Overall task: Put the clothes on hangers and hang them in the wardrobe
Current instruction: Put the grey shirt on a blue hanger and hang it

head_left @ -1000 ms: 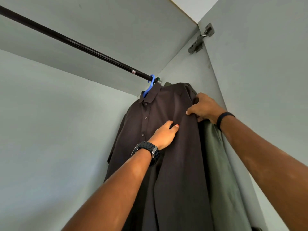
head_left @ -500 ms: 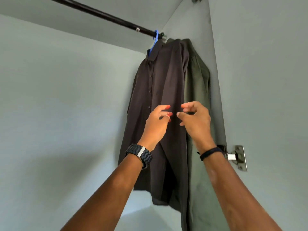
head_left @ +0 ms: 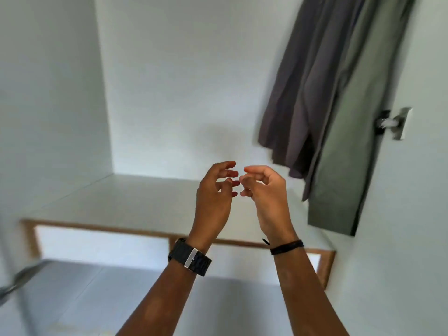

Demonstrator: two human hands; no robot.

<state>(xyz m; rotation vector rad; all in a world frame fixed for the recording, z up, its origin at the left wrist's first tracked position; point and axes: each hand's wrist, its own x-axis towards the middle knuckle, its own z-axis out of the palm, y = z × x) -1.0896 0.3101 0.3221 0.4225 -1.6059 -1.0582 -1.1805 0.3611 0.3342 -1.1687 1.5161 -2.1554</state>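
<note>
A dark brown shirt (head_left: 305,88) hangs at the upper right inside the wardrobe, with a green shirt (head_left: 344,151) hanging right behind it against the side wall. Their hangers and the rail are out of the frame. My left hand (head_left: 215,192) and my right hand (head_left: 264,190) are raised side by side in the middle of the view, below and left of the shirts. Both hands are empty, with loosely curled fingers whose tips nearly meet. Neither hand touches the clothes.
The pale wardrobe floor panel (head_left: 135,200) with a wood-coloured front edge (head_left: 101,227) lies below the hands. A metal door hinge (head_left: 395,123) sits on the right wall. The grey room floor (head_left: 97,299) shows at the bottom, with a blurred metal thing (head_left: 19,280) at the left.
Both hands have let go of the dark shirt and dropped away from it. The view has tilted down, so the rail and blue hanger left the frame.
</note>
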